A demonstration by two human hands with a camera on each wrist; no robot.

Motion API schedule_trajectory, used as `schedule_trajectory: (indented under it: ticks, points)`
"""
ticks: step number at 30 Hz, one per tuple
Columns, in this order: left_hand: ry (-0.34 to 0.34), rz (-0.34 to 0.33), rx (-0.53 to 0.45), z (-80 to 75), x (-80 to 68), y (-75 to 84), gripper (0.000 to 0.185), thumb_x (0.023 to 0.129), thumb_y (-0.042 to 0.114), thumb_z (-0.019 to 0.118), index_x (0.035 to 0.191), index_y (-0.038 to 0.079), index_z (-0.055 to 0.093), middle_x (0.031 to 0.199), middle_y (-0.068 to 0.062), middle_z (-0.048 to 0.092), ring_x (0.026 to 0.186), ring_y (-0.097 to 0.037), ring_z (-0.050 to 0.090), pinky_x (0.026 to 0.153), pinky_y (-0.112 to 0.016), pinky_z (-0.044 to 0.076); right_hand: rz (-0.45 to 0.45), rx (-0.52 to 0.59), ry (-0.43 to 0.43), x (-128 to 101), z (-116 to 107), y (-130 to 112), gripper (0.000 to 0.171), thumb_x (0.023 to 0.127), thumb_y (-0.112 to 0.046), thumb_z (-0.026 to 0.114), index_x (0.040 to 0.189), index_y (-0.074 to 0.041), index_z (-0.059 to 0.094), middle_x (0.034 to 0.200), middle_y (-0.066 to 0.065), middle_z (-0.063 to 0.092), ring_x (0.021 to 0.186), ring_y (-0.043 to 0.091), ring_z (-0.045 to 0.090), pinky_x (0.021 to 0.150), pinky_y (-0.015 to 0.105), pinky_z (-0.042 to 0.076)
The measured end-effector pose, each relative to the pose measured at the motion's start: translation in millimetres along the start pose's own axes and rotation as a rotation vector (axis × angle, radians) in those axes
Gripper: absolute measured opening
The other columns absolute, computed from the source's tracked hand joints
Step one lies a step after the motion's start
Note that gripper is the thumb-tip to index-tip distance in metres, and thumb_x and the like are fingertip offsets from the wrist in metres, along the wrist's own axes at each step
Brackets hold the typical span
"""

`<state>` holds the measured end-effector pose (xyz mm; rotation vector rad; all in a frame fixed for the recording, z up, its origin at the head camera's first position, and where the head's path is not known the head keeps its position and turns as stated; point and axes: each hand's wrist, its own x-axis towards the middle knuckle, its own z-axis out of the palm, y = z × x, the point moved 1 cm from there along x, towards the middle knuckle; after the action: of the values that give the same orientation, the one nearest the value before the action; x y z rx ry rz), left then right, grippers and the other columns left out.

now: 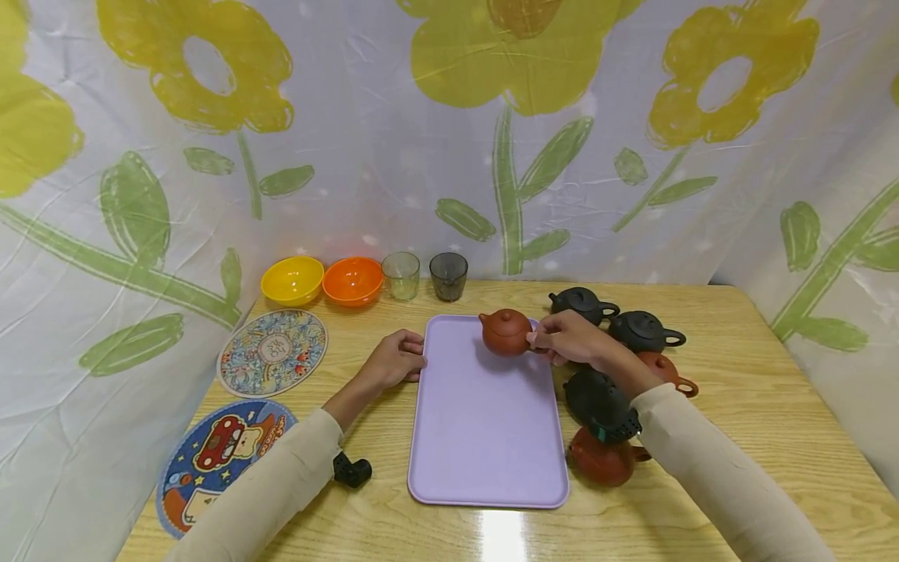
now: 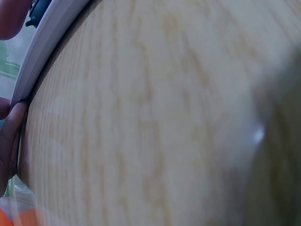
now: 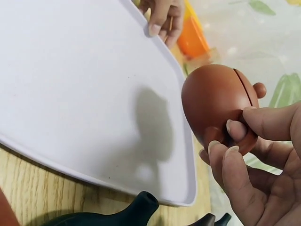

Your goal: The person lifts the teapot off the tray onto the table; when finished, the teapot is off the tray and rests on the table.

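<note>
Our right hand pinches the handle of a reddish-brown clay teapot, fingers curled round it; the right wrist view shows the pot held just above the far end of the lilac tray, its shadow on the tray below. Our left hand grips the tray's left edge near the far corner, fingers curled over the rim; in the left wrist view only a fingertip against the tray rim and blurred bench wood show.

Just right of our right hand sit two black teapots. Under and beside our right wrist there's another reddish teapot, partly hidden, and a dark teapot with a red-brown one near the right forearm.

Beyond our left hand, at the back of the bench, stand a yellow bowl, an orange bowl, a clear glass and a smoky glass in a row. Left of our left hand lie a patterned round mat and a cartoon car mat. A small black object rests by the left elbow. A flower-print sheet hangs behind.
</note>
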<state>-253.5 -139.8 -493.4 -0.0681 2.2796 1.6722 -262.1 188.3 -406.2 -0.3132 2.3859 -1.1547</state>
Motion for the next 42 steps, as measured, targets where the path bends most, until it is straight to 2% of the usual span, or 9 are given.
schedule_trajectory:
  ticks: [7, 15, 19, 25, 30, 37, 42]
  points:
    - [0.003, 0.002, 0.006, 0.7, -0.1, 0.2, 0.042, 0.09, 0.0, 0.067, 0.131, 0.001, 0.054, 0.117, -0.016, 0.058, 0.089, -0.018, 0.064, 0.07, -0.029, 0.062, -0.03, 0.026, 0.0, -13.2, -2.6, -1.1, 0.028, 0.101, -0.025, 0.061, 0.089, 0.0, 0.064, 0.081, 0.011, 0.061, 0.069, 0.02, 0.056, 0.065, 0.036, 0.053]
    - [0.008, -0.003, 0.024, 0.1, -0.1, 0.7, 0.042, 0.091, 0.002, 0.067, 0.131, 0.001, 0.054, 0.119, -0.017, 0.058, 0.092, -0.019, 0.065, 0.072, -0.03, 0.062, -0.042, 0.03, 0.007, -27.6, -8.6, 1.0, 0.03, 0.101, -0.025, 0.061, 0.101, 0.004, 0.067, 0.089, 0.014, 0.064, 0.077, 0.025, 0.061, 0.07, 0.036, 0.057]
    - [0.006, -0.003, 0.023, -0.2, -0.2, 1.0, 0.042, 0.091, 0.002, 0.068, 0.131, 0.002, 0.054, 0.119, -0.017, 0.058, 0.093, -0.02, 0.065, 0.072, -0.031, 0.062, -0.053, 0.002, 0.02, -38.0, -13.9, 3.1, 0.029, 0.1, -0.026, 0.062, 0.101, 0.002, 0.068, 0.089, 0.013, 0.065, 0.079, 0.024, 0.062, 0.069, 0.031, 0.057]
    - [0.006, -0.005, 0.028, 0.1, -0.6, 1.0, 0.042, 0.091, 0.002, 0.068, 0.131, 0.002, 0.054, 0.119, -0.016, 0.058, 0.092, -0.02, 0.065, 0.072, -0.031, 0.062, -0.075, -0.029, 0.055, -58.4, -23.3, 8.3, 0.03, 0.1, -0.028, 0.062, 0.106, 0.001, 0.069, 0.097, 0.012, 0.066, 0.082, 0.022, 0.063, 0.069, 0.032, 0.058]
    - [0.004, -0.007, 0.024, 0.3, -0.7, 1.2, 0.042, 0.091, 0.002, 0.068, 0.131, 0.002, 0.054, 0.119, -0.017, 0.058, 0.094, -0.02, 0.065, 0.073, -0.031, 0.062, -0.104, -0.04, 0.068, -75.4, -28.9, 15.2, 0.028, 0.101, -0.025, 0.061, 0.105, 0.001, 0.069, 0.102, 0.016, 0.064, 0.08, 0.021, 0.063, 0.066, 0.032, 0.059]
    - [-0.001, -0.001, 0.027, -0.8, 1.0, -0.4, 0.042, 0.092, 0.003, 0.067, 0.132, 0.002, 0.054, 0.121, -0.018, 0.058, 0.095, -0.021, 0.066, 0.073, -0.032, 0.063, -0.155, -0.096, 0.084, -96.5, -36.3, 27.8, 0.023, 0.101, -0.022, 0.06, 0.102, -0.002, 0.07, 0.093, 0.016, 0.065, 0.077, 0.018, 0.062, 0.063, 0.031, 0.058]
    - [-0.001, -0.002, 0.034, -0.7, 1.5, -1.5, 0.042, 0.092, 0.004, 0.067, 0.132, 0.002, 0.054, 0.121, -0.018, 0.058, 0.095, -0.021, 0.066, 0.074, -0.032, 0.063, -0.167, -0.078, 0.084, -110.6, -39.1, 36.9, 0.022, 0.102, -0.021, 0.059, 0.101, -0.002, 0.069, 0.085, 0.01, 0.062, 0.074, 0.021, 0.06, 0.059, 0.031, 0.055]
